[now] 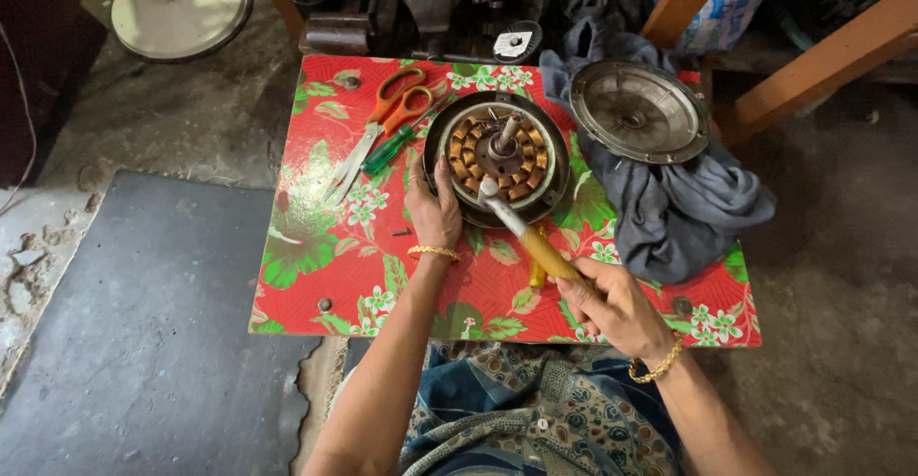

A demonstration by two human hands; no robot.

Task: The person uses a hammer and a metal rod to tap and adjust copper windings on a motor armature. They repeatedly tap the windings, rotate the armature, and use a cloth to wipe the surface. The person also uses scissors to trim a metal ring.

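Note:
A round fan motor (497,156) with copper windings and a centre shaft lies in its dark housing on a low table covered in red floral cloth (325,266). My left hand (433,213) grips the housing's near-left rim. My right hand (612,304) holds a small hammer (524,230) by its wooden handle, and the metal head rests at the motor's near edge.
Orange-handled scissors (382,122) and a green-handled screwdriver (390,149) lie left of the motor. A round metal cover (639,111) sits on a grey cloth (669,213) at the right. A white round base (182,6) stands on the floor, far left. Wooden legs and dark machinery stand behind.

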